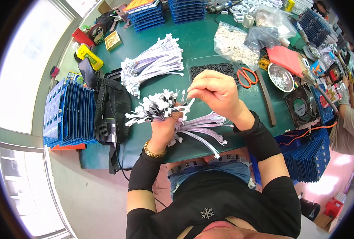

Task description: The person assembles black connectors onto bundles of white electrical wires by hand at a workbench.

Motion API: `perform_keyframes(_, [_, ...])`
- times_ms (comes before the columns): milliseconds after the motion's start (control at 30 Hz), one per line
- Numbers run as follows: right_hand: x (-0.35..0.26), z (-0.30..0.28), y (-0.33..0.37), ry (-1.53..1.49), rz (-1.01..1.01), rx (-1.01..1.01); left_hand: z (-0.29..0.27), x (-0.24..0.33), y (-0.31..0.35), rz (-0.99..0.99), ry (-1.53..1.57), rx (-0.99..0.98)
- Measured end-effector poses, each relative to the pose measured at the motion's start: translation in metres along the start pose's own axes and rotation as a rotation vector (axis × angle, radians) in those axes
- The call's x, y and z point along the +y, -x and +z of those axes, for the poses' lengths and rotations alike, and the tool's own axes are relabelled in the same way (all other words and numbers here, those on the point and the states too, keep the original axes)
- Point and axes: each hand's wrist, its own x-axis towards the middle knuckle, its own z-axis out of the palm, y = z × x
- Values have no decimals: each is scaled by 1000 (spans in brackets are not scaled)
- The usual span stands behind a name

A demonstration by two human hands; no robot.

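Observation:
My left hand (163, 130) is wrapped round a bundle of white flat cables (202, 126). Small white connectors and black sleeve-like pieces crowd the cable ends above my fist, while the loose tails spread to the right over the table. My right hand (217, 93) is raised just right of these ends, thumb and fingers pinched together beside a single connector (183, 93). Whatever lies between those fingertips is too small to tell. Beyond my right hand, a clear tray (189, 63) holds many short black pieces. More white cables (153, 63) lie piled on the green table (201, 44).
Orange-handled scissors (247, 77) and a brown bar (267, 99) lie right of the tray. A metal bowl (281, 77), a fan (301, 105) and bagged white parts (234, 42) are farther right. Blue circuit boards (71, 113) and a black bag (111, 107) stand left.

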Motion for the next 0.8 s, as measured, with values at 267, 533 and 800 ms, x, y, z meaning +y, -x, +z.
perform_keyframes(267, [1,0,1,-1,16,-86,2,-1,0,-8,63,10])
perform_keyframes(533, [7,-2,0,-43,-53,-162,-1,-2,1,-5,46,-3])
perform_keyframes(800, [16,-5,0,-89,-198,-186,-4,-8,1,60,61,-29])
